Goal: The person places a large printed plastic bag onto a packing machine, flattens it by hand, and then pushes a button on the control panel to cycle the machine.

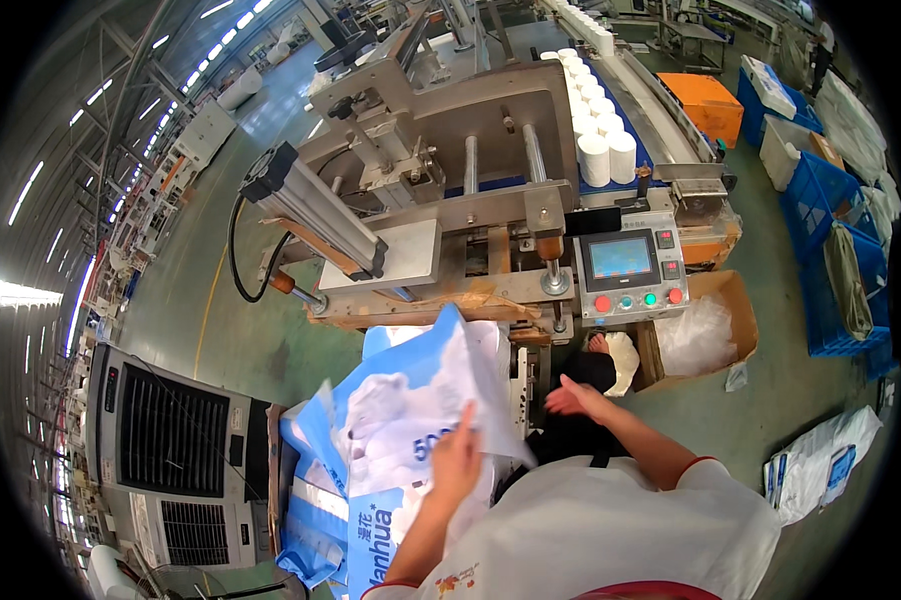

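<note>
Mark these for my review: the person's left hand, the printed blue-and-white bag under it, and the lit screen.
Left hand (pixel 456 462): head view, middle of the hand.
Blue-and-white bag (pixel 375 405): head view, its raised side.
Lit screen (pixel 621 258): head view, display centre.

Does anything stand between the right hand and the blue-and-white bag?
Nothing visible: an open gap separates the right hand from the bag, with dark trousers beneath. The left hand appears to touch the bag.

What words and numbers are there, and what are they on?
I won't copy the writing, but it's here:
Top bag: big blue digits, partly behind the left hand.
Lower bag: big blue letters and characters.
Control panel: tiny digits, too small to read.
Shirt: tiny print, unreadable.
Floor bundle: too blurred.
</note>
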`<move>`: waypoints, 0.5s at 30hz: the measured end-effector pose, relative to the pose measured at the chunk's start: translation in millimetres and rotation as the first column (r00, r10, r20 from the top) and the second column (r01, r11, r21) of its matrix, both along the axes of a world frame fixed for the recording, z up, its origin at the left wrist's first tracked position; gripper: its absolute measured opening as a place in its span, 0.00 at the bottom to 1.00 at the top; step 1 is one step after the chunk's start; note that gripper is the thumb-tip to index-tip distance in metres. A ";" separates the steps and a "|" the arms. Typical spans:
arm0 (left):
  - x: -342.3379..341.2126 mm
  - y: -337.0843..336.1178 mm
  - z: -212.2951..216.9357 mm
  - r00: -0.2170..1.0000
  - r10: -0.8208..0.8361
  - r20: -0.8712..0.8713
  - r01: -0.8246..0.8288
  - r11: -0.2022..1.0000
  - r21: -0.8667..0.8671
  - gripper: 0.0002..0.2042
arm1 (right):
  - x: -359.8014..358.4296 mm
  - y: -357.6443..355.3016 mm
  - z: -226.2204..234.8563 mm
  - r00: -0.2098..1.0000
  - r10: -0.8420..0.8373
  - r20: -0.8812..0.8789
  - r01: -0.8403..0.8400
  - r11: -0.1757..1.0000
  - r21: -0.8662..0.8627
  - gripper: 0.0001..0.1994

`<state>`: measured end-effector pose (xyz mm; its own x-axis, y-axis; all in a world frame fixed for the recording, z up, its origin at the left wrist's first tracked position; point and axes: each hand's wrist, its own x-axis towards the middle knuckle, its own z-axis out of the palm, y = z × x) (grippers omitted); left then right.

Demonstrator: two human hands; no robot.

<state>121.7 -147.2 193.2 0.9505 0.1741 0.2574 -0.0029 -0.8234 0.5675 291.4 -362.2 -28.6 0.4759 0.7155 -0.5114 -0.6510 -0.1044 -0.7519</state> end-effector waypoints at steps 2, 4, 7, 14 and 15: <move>14.2 -29.8 -11.9 0.990 -0.138 -0.008 0.137 0.990 -0.040 0.28 | -14.1 -1.2 69.5 0.886 0.205 -0.417 -0.108 0.964 0.243 0.40; 25.0 -51.1 -32.0 0.967 -0.254 0.008 0.254 0.966 -0.046 0.28 | -24.1 -10.9 98.6 0.687 0.462 -0.561 -0.038 0.794 0.607 0.38; 33.1 -57.3 -27.0 0.862 -0.440 -0.251 0.408 0.897 -0.169 0.28 | -29.8 -27.1 60.9 0.922 0.028 -0.387 0.051 0.980 0.195 0.30; 52.1 29.4 -63.8 0.987 -0.128 -0.101 0.155 0.931 0.329 0.28 | -4.9 -101.9 -46.0 0.924 -0.381 0.003 0.374 0.906 -0.200 0.11; 51.5 42.8 -74.0 0.990 -0.026 -0.135 0.077 0.917 0.390 0.28 | -2.5 -101.5 -47.1 0.905 -0.419 0.069 0.424 0.887 -0.182 0.09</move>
